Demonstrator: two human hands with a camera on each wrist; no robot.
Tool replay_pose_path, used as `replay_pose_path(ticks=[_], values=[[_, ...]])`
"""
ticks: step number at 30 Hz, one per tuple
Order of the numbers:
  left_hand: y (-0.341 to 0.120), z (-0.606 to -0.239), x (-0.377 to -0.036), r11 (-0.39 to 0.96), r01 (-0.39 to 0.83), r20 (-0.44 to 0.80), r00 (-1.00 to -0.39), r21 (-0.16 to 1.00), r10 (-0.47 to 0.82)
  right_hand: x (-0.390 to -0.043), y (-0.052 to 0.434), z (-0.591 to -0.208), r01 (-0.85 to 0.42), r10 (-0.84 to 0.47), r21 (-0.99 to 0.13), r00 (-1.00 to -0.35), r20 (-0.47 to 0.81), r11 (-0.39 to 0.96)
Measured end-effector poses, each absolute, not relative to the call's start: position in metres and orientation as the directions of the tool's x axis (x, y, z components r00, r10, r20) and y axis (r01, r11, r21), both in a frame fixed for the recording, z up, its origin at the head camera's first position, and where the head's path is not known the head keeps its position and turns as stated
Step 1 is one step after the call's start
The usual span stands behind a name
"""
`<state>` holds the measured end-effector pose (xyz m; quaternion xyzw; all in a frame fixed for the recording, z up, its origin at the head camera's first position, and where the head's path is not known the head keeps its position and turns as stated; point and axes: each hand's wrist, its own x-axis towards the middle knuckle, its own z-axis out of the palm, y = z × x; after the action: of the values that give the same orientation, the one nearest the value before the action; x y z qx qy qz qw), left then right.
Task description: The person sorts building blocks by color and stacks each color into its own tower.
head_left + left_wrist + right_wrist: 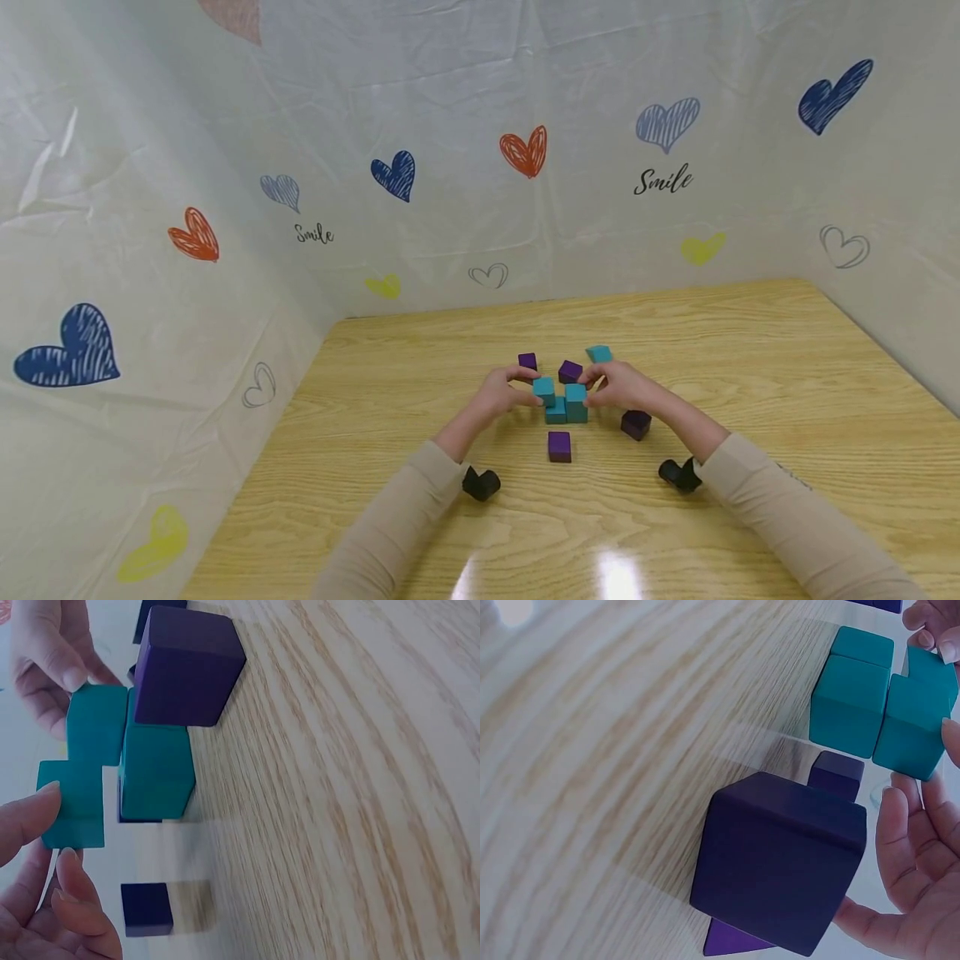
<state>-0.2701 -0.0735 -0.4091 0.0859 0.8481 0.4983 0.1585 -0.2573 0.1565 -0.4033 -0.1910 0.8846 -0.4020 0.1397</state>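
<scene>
Near the middle of the table, my left hand (504,393) pinches a teal cube (75,817) between thumb and fingers, holding it above a lower teal cube (556,414). Beside it, the thumb and fingers of my right hand (617,387) grip another teal cube (909,731), which sits on top of a second lower teal cube (847,709). The two lower cubes stand side by side on the wood. In the left wrist view, a purple cube (187,671) partly covers the teal group.
Purple cubes lie around the group: one in front (559,447), a dark one (636,425) by the right wrist, and two behind, a left cube (527,361) and a right cube (570,372). A teal sloped block (599,353) lies behind my right hand. A heart-printed sheet (442,242) hangs behind the table.
</scene>
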Motion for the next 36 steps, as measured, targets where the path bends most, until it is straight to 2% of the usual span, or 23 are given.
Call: replay_pose_path(ticks=[36], values=[[-0.061, -0.418, -0.266, 0.495, 0.006, -0.182, -0.926, 0.869, 0.331, -0.254, 0.155, -0.403, -0.268, -0.458, -0.757, -0.888, -0.046, 0.595]])
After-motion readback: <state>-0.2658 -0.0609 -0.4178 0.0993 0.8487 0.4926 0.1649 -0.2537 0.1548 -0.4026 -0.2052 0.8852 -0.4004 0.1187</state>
